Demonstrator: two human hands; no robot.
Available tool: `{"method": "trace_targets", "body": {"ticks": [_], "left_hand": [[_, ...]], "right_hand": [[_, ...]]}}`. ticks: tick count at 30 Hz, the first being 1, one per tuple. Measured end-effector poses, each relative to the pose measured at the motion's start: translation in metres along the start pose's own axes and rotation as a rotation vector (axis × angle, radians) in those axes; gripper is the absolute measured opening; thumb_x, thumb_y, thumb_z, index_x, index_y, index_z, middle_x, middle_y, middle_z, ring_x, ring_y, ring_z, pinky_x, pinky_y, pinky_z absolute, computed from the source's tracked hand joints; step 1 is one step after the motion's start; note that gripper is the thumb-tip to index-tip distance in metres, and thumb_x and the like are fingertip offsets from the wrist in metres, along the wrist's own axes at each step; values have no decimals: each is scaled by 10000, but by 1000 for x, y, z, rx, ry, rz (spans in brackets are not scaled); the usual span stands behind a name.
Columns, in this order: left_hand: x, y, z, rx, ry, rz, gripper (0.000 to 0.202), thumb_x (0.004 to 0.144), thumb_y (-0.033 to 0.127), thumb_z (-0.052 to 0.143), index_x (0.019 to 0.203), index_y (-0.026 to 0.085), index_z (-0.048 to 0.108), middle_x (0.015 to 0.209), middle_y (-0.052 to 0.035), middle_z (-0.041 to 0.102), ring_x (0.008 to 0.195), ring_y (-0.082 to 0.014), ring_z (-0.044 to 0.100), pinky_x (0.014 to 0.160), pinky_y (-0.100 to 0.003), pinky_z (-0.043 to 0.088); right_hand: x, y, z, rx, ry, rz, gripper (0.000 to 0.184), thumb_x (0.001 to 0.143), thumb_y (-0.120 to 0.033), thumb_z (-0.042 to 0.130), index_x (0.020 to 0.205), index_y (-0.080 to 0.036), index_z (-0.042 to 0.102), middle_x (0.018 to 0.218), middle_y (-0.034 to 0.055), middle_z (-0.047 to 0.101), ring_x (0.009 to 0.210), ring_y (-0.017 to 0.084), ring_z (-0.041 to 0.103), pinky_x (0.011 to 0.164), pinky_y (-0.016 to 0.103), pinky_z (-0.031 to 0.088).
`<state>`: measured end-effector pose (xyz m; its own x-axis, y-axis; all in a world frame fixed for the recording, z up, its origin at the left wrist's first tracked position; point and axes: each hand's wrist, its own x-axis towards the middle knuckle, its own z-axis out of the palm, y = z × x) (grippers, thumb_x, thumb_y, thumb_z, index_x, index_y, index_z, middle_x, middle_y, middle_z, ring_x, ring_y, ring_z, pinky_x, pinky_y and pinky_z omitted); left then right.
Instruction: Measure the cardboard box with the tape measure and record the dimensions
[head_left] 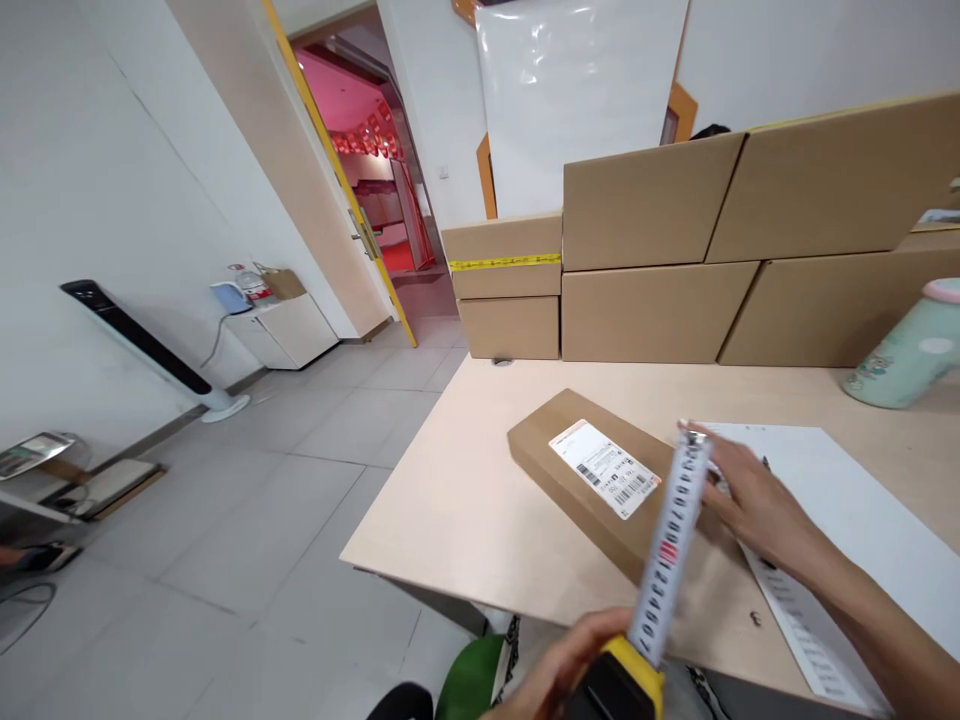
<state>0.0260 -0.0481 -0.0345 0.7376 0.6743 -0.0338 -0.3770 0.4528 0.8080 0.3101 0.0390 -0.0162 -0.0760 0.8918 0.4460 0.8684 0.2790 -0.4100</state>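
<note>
My left hand [566, 655] is closed around a yellow and black tape measure [621, 685] at the bottom of the view. Its white blade [667, 550], printed with black numbers, is drawn out up and away over the table. At the blade's metal end, my right hand [750, 505] is closed with its fingertips against it. Just behind the blade lies a flat brown cardboard box [540, 440] with a white shipping label [604, 467]; the blade covers part of its right end. White paper sheets [847, 500] lie under and beside my right forearm.
Large cardboard boxes [645, 310] are stacked along the table's [450, 520] back edge, one bearing a yellow measuring strip [506, 263]. A green tumbler [900, 350] leans in view at right. Left are a tower fan [142, 340], a white cabinet [289, 330] and an open door [337, 170].
</note>
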Motion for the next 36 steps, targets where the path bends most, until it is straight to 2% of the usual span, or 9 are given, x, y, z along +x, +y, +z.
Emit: {"method": "trace_targets", "body": {"ticks": [2,9,12,16,20,23,30,33,36], "left_hand": [[6,1,5,29,11,-63,651,738,457,747,1319,212,583,1224,-128,629,1207,-332,545,1099,-467,294],[0,4,-12,-75,98,-8,779,718,448,775,1395,237,454,931,-120,721,902,-298,695,834,-420,491],[-4,0,-19,-82,139,14,785,775,506,699,1437,250,364,917,-123,714,816,-273,704,748,-391,503],[-7,5,-23,-7,268,254,1134,576,581,788,1498,287,197,1086,-122,664,866,-283,666,771,-400,491],[-6,30,-31,166,609,427,1028,630,570,734,1486,260,256,1162,-119,618,1073,-325,565,852,-412,482],[-2,45,-41,132,679,403,873,704,539,678,1458,271,329,1202,-117,588,1056,-334,573,827,-449,510],[5,55,-45,17,541,375,768,694,480,694,1395,280,454,1205,-113,576,978,-324,605,752,-444,540],[10,79,-34,-23,410,444,773,681,474,702,1388,265,470,1217,-116,576,995,-345,603,744,-454,548],[26,110,-27,-30,303,518,752,697,449,686,1391,260,465,1192,-116,595,981,-357,620,717,-460,558]], "right_hand": [[8,-5,-6,-116,80,-56,530,926,-457,471,1418,-260,453,1470,134,470,1324,392,443,1002,615,433],[-24,12,-4,-110,-265,-271,1227,582,-619,785,1558,-310,108,1618,169,90,1395,470,266,973,617,450],[-15,32,-2,-56,-387,-236,1205,603,-513,815,1554,-339,94,1629,135,26,1422,425,220,1025,563,421],[-13,33,-1,37,-398,-169,1087,684,-437,784,1548,-341,131,1633,111,-8,1427,369,225,1041,475,433],[-35,29,7,63,-249,-49,1027,763,-476,714,1558,-300,87,1617,151,105,1393,368,297,1012,481,462],[-51,24,13,128,-213,-10,928,847,-473,618,1563,-283,60,1570,135,287,1346,336,398,981,464,495],[-46,1,-2,137,-80,5,640,930,-454,486,1516,-272,304,1363,90,596,1123,270,650,766,325,606],[-15,-2,-25,78,-15,131,536,922,-535,437,1383,-271,505,966,58,770,719,245,744,534,301,578],[30,-3,-42,-1,1,263,472,923,-593,345,1031,-279,680,720,31,738,554,244,683,467,325,504]]}}
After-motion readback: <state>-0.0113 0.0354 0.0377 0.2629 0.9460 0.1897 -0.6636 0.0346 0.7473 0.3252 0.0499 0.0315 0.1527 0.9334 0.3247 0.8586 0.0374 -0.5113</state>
